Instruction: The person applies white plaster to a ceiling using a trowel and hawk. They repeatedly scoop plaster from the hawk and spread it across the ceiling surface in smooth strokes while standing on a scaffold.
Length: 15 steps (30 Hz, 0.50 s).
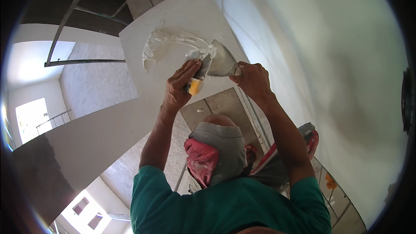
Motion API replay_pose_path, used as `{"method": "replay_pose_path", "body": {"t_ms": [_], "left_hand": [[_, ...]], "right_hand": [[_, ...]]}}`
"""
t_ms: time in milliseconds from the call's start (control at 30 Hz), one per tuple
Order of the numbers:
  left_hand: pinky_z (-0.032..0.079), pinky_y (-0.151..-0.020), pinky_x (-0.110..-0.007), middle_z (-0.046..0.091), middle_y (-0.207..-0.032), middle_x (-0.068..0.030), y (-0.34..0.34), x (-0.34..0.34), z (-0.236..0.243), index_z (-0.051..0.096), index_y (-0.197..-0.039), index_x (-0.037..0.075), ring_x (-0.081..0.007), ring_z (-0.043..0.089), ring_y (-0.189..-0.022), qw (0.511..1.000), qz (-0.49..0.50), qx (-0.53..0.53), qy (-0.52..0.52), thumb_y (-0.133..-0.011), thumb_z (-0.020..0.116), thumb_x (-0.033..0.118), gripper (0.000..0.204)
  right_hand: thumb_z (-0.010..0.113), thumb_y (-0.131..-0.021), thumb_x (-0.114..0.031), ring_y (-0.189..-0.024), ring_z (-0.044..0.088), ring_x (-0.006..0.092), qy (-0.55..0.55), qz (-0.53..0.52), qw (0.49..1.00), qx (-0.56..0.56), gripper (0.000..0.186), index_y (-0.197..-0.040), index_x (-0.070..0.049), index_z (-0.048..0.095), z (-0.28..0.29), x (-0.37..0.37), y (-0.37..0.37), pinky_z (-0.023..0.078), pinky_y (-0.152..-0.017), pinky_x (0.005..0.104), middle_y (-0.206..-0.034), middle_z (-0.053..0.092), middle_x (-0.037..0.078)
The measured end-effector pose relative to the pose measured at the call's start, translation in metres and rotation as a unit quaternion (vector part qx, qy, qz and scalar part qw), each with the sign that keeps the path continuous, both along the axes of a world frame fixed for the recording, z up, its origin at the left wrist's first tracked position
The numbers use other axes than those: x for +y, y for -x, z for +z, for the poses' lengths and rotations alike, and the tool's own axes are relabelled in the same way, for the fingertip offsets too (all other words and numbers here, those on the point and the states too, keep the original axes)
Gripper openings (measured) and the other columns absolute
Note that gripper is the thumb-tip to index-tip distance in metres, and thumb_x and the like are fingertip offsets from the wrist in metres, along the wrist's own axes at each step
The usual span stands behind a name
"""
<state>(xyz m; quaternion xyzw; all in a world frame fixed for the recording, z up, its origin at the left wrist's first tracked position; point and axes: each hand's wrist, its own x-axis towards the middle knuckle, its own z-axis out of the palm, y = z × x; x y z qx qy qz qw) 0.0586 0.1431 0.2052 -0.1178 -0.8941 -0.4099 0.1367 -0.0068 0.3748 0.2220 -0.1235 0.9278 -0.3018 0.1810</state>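
My left hand (181, 80) is closed around a putty knife with a yellow handle (196, 87), its fingers pressed along the grey blade. White paste clings to that blade. Opposite it, my right hand (255, 80) grips the narrow end of a wide, paste-smeared scraper (223, 62). The two blades meet or overlap between my hands; I cannot tell whether they touch. Beneath and beyond them, a thick smear of wet white paste (162, 45) lies on a flat white surface (190, 11), with streaks running toward the blades.
A smooth white wall (346, 60) rises along the right. Metal bars (65, 21) stand at the upper left. Brownish boards or tiles (234, 104) show below my hands, near my bent leg in grey and red trousers (216, 147). Bright openings (32, 119) appear farther left.
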Motion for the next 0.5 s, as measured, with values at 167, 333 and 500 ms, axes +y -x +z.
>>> {"method": "replay_pose_path", "body": {"t_ms": [167, 333, 500], "left_hand": [[0.049, -0.092, -0.041, 0.064, -0.114, -0.0136, 0.006, -0.048, -0.045, 0.062, -0.116, 0.010, -0.0324, 0.059, -0.110, 0.991, 0.023, -0.059, 0.121, -0.073, 0.054, -0.013, 0.049], [0.049, -0.086, -0.046, 0.065, -0.108, -0.0157, 0.049, -0.107, -0.118, 0.060, -0.119, 0.017, -0.0362, 0.061, -0.100, 0.942, 0.204, -0.184, 0.190, -0.080, 0.050, -0.002, 0.045], [0.050, -0.083, -0.046, 0.067, -0.101, -0.0159, 0.112, -0.109, -0.155, 0.063, -0.117, 0.025, -0.0353, 0.063, -0.098, 0.889, 0.281, -0.261, 0.252, -0.080, 0.053, 0.010, 0.041]], "right_hand": [[0.073, -0.074, -0.030, -0.073, 0.066, 0.0331, 0.048, -0.049, 0.997, 0.030, 0.030, -0.095, -0.009, 0.068, -0.011, 0.011, -0.003, 0.052, -0.069, 0.0422, -0.073, 0.067, 0.015], [0.075, -0.072, -0.033, -0.071, 0.065, 0.0337, 0.012, -0.047, 0.997, 0.067, 0.034, -0.095, -0.009, 0.068, -0.018, 0.030, -0.008, 0.052, -0.067, 0.0406, -0.072, 0.067, 0.015], [0.077, -0.071, -0.032, -0.070, 0.066, 0.0332, -0.022, -0.077, 0.996, 0.047, 0.037, -0.092, -0.003, 0.068, -0.047, 0.070, -0.029, 0.052, -0.067, 0.0403, -0.072, 0.066, 0.017]]}}
